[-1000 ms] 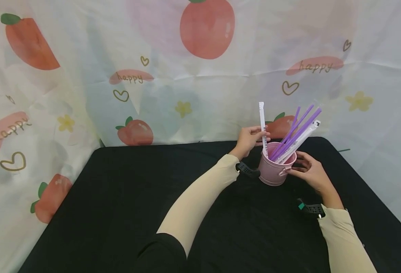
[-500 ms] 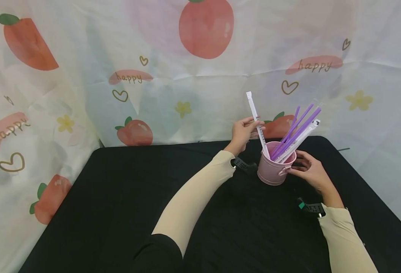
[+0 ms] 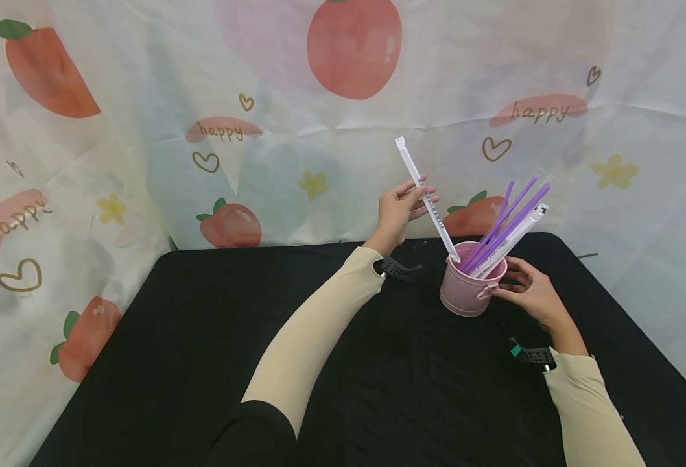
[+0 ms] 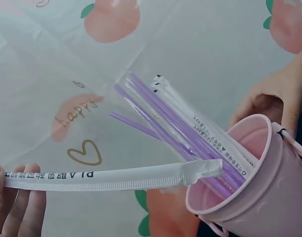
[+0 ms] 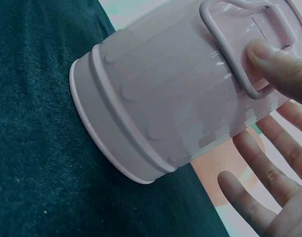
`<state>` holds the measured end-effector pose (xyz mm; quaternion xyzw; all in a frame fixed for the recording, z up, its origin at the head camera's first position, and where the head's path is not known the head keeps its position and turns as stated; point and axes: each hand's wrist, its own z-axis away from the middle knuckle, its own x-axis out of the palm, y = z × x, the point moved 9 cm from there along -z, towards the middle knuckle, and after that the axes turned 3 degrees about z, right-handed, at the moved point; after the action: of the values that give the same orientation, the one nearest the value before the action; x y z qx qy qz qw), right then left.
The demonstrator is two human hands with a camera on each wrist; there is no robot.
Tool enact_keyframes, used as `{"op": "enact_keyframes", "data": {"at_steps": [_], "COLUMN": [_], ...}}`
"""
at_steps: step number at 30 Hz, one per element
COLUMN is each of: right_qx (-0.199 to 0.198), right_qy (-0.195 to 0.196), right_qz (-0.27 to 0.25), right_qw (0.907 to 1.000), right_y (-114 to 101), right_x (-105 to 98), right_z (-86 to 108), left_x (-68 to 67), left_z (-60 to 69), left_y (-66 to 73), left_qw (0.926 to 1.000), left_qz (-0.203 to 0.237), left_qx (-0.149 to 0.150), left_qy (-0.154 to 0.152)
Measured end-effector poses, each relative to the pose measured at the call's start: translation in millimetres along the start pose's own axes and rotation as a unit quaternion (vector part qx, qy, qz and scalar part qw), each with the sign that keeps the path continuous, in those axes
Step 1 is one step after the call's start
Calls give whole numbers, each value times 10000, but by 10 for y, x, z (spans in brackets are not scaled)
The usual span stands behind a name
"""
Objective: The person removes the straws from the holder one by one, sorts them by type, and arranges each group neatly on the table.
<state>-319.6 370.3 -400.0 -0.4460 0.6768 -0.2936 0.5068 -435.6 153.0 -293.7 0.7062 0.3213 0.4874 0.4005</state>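
Between thumb and fingers, my left hand (image 3: 398, 211) pinches a white paper-wrapped straw (image 3: 434, 217), which leans left with its lower end at the rim of a pink bucket (image 3: 465, 292). In the left wrist view, that end of the wrapped straw (image 4: 136, 178) overlaps the bucket's rim. Purple straws (image 3: 509, 224) and other white-wrapped straws (image 3: 520, 235) stand in the bucket, tilted right. My right hand (image 3: 530, 295) holds the bucket's right side; in the right wrist view its thumb presses by the wire handle (image 5: 225, 49).
The bucket stands on a black cloth-covered table (image 3: 191, 337), near its back right corner. Behind the table hangs a pale curtain (image 3: 343, 168) printed with fruit, hearts and flowers.
My left hand has moved left and up, drawing the wrapped straw from upright in the bucket to a leftward slant with its lower end at the rim. The right hand stays on the bucket.
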Motion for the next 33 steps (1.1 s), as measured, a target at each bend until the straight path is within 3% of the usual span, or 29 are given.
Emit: {"op": "enact_keyframes", "data": {"at_steps": [13, 26, 33], "right_qx": [15, -73, -63], "right_qy": [5, -5, -2], "right_qz": [15, 108, 159], "right_qw": [10000, 9999, 9999], "right_y": [-12, -32, -30], "right_x": [9, 8, 5], "right_z": [13, 8, 1], "left_x": [-303, -728, -837], "left_z": [221, 538, 687], "left_y": [53, -132, -253], "left_qw": [9973, 9873, 9830], "left_qz": [-560, -1254, -1412], "left_qx": [-466, -963, -1162], "left_qy": [-133, -170, -172]}}
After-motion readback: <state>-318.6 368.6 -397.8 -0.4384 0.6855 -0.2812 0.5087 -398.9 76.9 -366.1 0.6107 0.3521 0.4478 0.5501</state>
